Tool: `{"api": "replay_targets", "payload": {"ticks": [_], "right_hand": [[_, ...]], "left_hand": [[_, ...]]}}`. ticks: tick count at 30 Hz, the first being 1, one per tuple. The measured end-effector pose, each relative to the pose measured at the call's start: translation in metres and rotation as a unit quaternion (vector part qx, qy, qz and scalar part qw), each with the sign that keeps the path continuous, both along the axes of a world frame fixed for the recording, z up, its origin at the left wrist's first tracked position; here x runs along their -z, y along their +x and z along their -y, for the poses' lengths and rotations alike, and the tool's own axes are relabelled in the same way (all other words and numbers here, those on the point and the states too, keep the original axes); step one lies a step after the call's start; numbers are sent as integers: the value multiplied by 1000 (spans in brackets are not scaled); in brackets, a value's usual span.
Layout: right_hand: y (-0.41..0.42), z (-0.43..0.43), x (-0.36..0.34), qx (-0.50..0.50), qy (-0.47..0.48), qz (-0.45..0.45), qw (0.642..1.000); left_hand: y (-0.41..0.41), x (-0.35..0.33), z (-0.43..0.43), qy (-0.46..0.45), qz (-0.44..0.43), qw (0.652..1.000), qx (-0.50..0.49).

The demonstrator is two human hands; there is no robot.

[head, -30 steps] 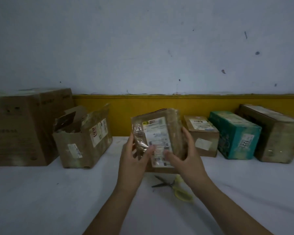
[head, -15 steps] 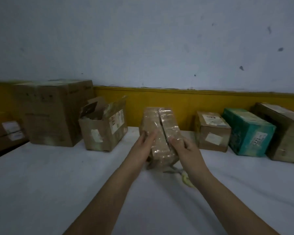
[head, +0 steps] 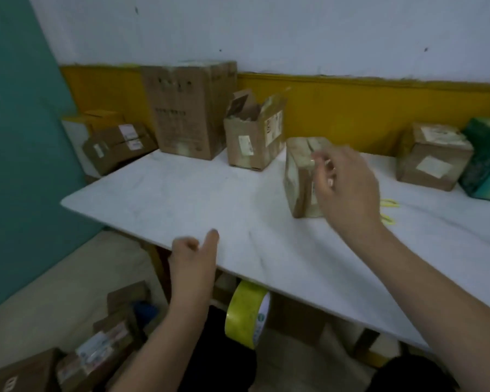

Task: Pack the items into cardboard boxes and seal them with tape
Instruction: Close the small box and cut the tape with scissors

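While the taped cardboard box [head: 299, 176] stands on the white table [head: 181, 199] right of centre in the frame, the right hand [head: 348, 190] hangs just in front of it with its fingers loose and spread, gripping nothing; motion blur hides whether the fingertips brush the box's near face. At the table's near edge, lower centre, the left hand [head: 194, 256] has its fingers loosely curled and the thumb sticking out, and it holds nothing. Just below that edge, in the lower middle of the frame, a roll of yellow tape [head: 248, 315] stands on its rim, partly hidden by the tabletop. Yellow scissor handles [head: 388, 205] peek out on the table just right of the right wrist. Along the yellow wall band at the back sit a tall closed carton [head: 187, 108], an open box [head: 253, 137] with its flaps up beside it, a small labelled box [head: 433, 157] toward the right, and a teal box [head: 487, 159] at the right edge. More labelled boxes [head: 116, 142] lie at the left beyond the table's end, and others [head: 96, 352] crowd the floor at lower left
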State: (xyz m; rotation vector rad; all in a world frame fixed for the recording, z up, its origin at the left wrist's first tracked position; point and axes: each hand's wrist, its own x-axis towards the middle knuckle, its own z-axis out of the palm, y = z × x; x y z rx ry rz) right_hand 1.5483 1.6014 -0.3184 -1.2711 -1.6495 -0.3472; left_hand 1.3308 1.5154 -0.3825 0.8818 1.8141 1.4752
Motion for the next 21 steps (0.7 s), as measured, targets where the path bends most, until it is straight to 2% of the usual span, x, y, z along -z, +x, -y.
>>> {"api": "replay_targets", "payload": {"ticks": [1,3,5,7,9,12,13,15,17,19,21], "right_hand": [[-13,12,12,-49,-16,24,998],[-34,23,36,-158,-121,84,976],[-44,26,49,-249,-238,118,931],[-46,29,56,-315,-314,157,881],[-44,31,60,-356,-351,197,844],[-41,33,56,-376,-407,226,801],[-40,33,54,-384,-426,234,785],[-41,35,49,-394,-467,231,757],[-42,37,45,-399,-494,199,747],[-41,36,41,-389,-490,167,762],[-36,30,31,-390,-483,97,777]], "left_hand": [[5,20,9,-46,21,999,13],[17,47,15,-117,68,987,81],[27,53,21,-155,107,966,176],[27,53,26,-138,96,957,236],[19,46,28,-125,73,955,258],[5,11,28,-180,151,927,291],[2,-5,27,-201,152,918,307],[0,-35,19,-251,57,906,335],[7,-59,8,-291,-113,880,358],[16,-80,-6,-300,-274,833,375],[24,-107,-19,-291,-416,767,393]]}}
